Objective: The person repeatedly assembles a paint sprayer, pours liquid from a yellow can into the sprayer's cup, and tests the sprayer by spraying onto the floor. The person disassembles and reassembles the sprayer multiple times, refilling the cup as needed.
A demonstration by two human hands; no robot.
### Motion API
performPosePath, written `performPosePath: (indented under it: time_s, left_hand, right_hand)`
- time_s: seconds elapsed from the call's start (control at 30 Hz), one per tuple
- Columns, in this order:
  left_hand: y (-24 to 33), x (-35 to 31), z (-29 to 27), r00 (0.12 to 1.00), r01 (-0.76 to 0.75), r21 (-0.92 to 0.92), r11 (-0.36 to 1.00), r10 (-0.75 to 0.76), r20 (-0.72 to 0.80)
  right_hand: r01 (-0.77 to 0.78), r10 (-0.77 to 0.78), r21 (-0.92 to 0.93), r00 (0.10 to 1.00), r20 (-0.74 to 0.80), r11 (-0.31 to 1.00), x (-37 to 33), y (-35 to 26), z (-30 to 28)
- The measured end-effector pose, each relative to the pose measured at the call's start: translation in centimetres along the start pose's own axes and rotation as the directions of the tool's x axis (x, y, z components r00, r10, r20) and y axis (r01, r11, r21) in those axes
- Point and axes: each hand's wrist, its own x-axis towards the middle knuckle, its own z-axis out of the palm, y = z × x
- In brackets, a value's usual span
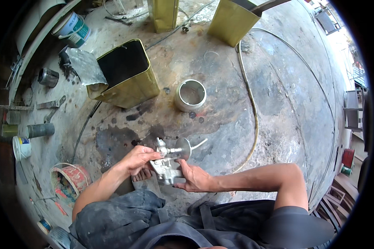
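The left hand and right hand grasp a silver spray gun over the floor, its disc and thin tube towards the right. Beyond stands a round metal pot; a yellow tin stands nearer the floor's left edge.

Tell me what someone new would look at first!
Probably the silvery metal device at the lower middle, held between the left hand and right hand. Next, perhaps, the big open yellow can farther up, to the left, and the round grey container near the picture's middle.
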Motion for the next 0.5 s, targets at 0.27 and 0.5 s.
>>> performPosePath:
  time_s: [0.27, 0.5]
  left_hand:
    - [7.7, -1.3, 5.6, 0.935, -0.182, -0.073, 0.981, 0.195, 0.295]
    - [9.4, 9.2, 0.9, 0.42, -0.586, 0.78, 0.222, 0.906, 0.057]
  right_hand:
    - [0.005, -0.039, -0.1, 0.939, -0.341, 0.995, -5.1, -1.9, -8.5]
    - [0.342, -0.046, 0.323, 0.747, -0.664, 0.882, -7.6, -1.9, -18.2]
